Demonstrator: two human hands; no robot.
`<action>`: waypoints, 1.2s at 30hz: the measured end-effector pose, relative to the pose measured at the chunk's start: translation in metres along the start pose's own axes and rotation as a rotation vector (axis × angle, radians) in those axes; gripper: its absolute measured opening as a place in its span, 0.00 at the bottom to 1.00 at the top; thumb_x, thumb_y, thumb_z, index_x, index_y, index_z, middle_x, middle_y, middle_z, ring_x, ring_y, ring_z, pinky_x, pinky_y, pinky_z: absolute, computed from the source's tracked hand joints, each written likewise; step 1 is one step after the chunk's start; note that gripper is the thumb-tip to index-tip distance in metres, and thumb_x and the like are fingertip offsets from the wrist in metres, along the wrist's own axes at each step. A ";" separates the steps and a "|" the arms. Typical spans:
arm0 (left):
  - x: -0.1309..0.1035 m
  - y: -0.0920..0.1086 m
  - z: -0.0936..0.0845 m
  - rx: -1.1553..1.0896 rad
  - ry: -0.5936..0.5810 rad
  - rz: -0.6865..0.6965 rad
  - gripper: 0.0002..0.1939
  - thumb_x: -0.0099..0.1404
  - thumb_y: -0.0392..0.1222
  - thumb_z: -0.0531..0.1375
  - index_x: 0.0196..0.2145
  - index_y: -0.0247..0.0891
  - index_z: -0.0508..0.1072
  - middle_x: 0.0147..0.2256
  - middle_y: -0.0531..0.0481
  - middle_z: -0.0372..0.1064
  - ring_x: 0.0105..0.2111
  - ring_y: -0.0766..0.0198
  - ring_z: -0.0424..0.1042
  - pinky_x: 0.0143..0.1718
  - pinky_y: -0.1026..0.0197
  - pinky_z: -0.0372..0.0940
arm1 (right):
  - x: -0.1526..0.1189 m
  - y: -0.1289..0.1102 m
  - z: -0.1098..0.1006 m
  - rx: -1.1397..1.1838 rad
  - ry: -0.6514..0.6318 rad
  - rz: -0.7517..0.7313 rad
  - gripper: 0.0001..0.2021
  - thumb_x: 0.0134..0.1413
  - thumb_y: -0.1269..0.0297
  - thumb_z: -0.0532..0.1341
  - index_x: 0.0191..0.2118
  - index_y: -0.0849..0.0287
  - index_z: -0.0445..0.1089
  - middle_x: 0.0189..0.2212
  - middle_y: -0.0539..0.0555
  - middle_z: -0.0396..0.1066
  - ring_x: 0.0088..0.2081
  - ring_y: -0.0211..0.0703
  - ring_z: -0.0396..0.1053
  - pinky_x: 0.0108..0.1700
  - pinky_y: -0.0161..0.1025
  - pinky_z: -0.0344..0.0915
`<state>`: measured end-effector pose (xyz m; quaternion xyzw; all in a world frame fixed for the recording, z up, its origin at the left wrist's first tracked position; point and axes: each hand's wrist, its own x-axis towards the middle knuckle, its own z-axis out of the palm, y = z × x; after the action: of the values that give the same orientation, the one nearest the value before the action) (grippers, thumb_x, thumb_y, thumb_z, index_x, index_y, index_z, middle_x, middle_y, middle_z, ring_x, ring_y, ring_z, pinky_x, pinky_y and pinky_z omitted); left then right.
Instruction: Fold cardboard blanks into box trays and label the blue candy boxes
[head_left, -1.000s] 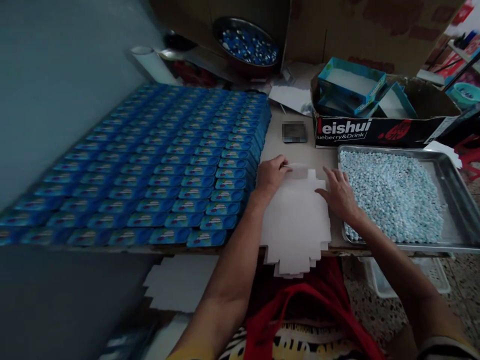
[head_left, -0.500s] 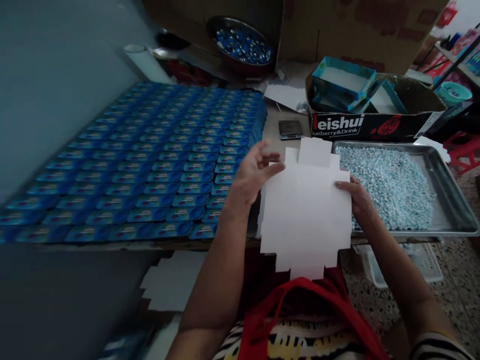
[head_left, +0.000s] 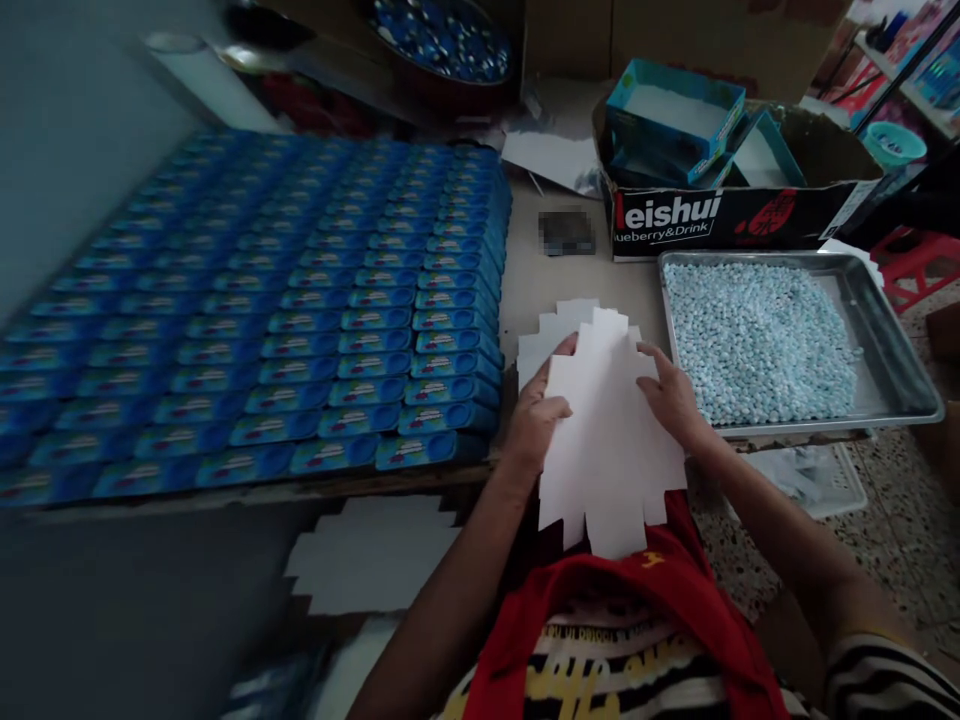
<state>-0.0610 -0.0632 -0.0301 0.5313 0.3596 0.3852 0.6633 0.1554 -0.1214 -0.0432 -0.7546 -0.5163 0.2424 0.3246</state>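
A white flat box blank [head_left: 600, 430] with notched edges is between my hands, close to my red apron. It bends along its length, with a crease near the top. My left hand [head_left: 540, 405] grips its left edge, thumb on top and the other fingers partly behind it. At the upper right edge, my right hand [head_left: 671, 392] holds the blank with thumb and index finger a little apart; its other fingers are mostly hidden. Another white blank [head_left: 536, 350] lies on the table just beyond my left hand.
Rows of blue packs [head_left: 300, 300] cover the table at left. A metal tray [head_left: 892, 370] with pale blue pellets [head_left: 757, 345] stands at right. Behind it, a black carton [head_left: 739, 215] holds blue boxes [head_left: 675, 115]. More white blanks [head_left: 375, 555] lie below the table edge.
My left hand, fingers spread before, has closed on the left edge of the blank. The blank has bent and looks narrower. The view has shifted, and another blank shows behind.
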 end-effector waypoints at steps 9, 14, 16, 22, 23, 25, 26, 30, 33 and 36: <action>0.038 -0.033 -0.017 0.513 -0.152 0.119 0.41 0.49 0.29 0.56 0.63 0.38 0.74 0.62 0.42 0.73 0.64 0.48 0.69 0.72 0.42 0.60 | 0.012 -0.032 0.007 -0.432 -0.166 -0.091 0.29 0.57 0.80 0.52 0.62 0.58 0.71 0.55 0.63 0.77 0.53 0.54 0.75 0.55 0.48 0.70; 0.029 -0.011 -0.020 -0.006 -0.162 -0.212 0.30 0.55 0.40 0.61 0.56 0.43 0.76 0.50 0.47 0.78 0.40 0.52 0.77 0.46 0.47 0.76 | 0.011 -0.015 -0.004 -0.185 -0.122 -0.078 0.13 0.69 0.64 0.55 0.51 0.55 0.75 0.48 0.59 0.80 0.49 0.54 0.77 0.55 0.51 0.69; 0.029 -0.008 -0.018 -0.064 -0.079 -0.185 0.23 0.55 0.43 0.64 0.50 0.42 0.79 0.51 0.46 0.77 0.45 0.50 0.77 0.49 0.47 0.74 | 0.008 -0.016 -0.005 -0.197 -0.098 -0.106 0.13 0.70 0.62 0.53 0.50 0.55 0.74 0.45 0.59 0.80 0.46 0.53 0.76 0.53 0.50 0.69; 0.039 -0.011 -0.016 0.009 -0.070 -0.150 0.17 0.53 0.49 0.69 0.41 0.42 0.80 0.54 0.44 0.73 0.55 0.44 0.72 0.54 0.48 0.69 | 0.009 -0.016 0.001 -0.291 0.005 -0.194 0.17 0.65 0.69 0.51 0.51 0.59 0.74 0.50 0.65 0.73 0.50 0.55 0.73 0.56 0.52 0.69; 0.042 -0.011 -0.014 -0.055 -0.093 -0.217 0.17 0.55 0.51 0.68 0.41 0.43 0.78 0.47 0.45 0.75 0.48 0.47 0.76 0.48 0.50 0.71 | 0.014 -0.014 0.003 -0.295 0.006 -0.185 0.17 0.62 0.71 0.52 0.49 0.60 0.75 0.49 0.65 0.73 0.50 0.55 0.73 0.57 0.53 0.69; 0.050 -0.012 -0.008 -0.166 -0.054 -0.303 0.16 0.56 0.53 0.67 0.39 0.42 0.75 0.35 0.50 0.74 0.34 0.55 0.74 0.38 0.54 0.70 | 0.027 -0.011 0.006 -0.292 0.007 -0.157 0.18 0.56 0.74 0.53 0.48 0.60 0.75 0.47 0.64 0.73 0.50 0.55 0.73 0.58 0.52 0.69; 0.055 -0.013 -0.003 -0.186 -0.003 -0.308 0.15 0.56 0.52 0.68 0.37 0.42 0.73 0.31 0.52 0.71 0.30 0.59 0.72 0.36 0.57 0.68 | 0.033 -0.010 0.007 -0.292 0.010 -0.150 0.19 0.54 0.75 0.54 0.49 0.60 0.75 0.46 0.63 0.74 0.49 0.55 0.73 0.58 0.52 0.69; 0.072 -0.025 0.026 -0.162 0.238 -0.245 0.14 0.56 0.45 0.68 0.36 0.41 0.68 0.31 0.54 0.69 0.31 0.62 0.72 0.38 0.59 0.69 | 0.047 -0.015 0.006 -0.298 0.027 -0.218 0.20 0.54 0.75 0.55 0.51 0.59 0.74 0.48 0.62 0.76 0.51 0.55 0.74 0.57 0.51 0.68; 0.081 -0.035 0.046 -0.164 0.464 -0.163 0.22 0.58 0.42 0.67 0.47 0.43 0.64 0.42 0.50 0.71 0.42 0.60 0.76 0.47 0.58 0.71 | 0.046 -0.015 0.001 -0.245 0.007 -0.219 0.27 0.55 0.75 0.54 0.61 0.59 0.67 0.44 0.59 0.77 0.45 0.52 0.74 0.51 0.49 0.69; 0.082 -0.039 0.051 -0.137 0.465 -0.147 0.27 0.61 0.45 0.66 0.55 0.46 0.62 0.49 0.47 0.71 0.48 0.58 0.75 0.50 0.57 0.71 | 0.044 -0.011 -0.004 -0.205 -0.009 -0.176 0.34 0.54 0.73 0.56 0.68 0.60 0.58 0.36 0.53 0.74 0.36 0.49 0.72 0.44 0.46 0.67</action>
<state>0.0258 -0.0173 -0.0651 0.3547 0.5130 0.4713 0.6236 0.1667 -0.0785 -0.0340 -0.7344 -0.6040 0.1625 0.2633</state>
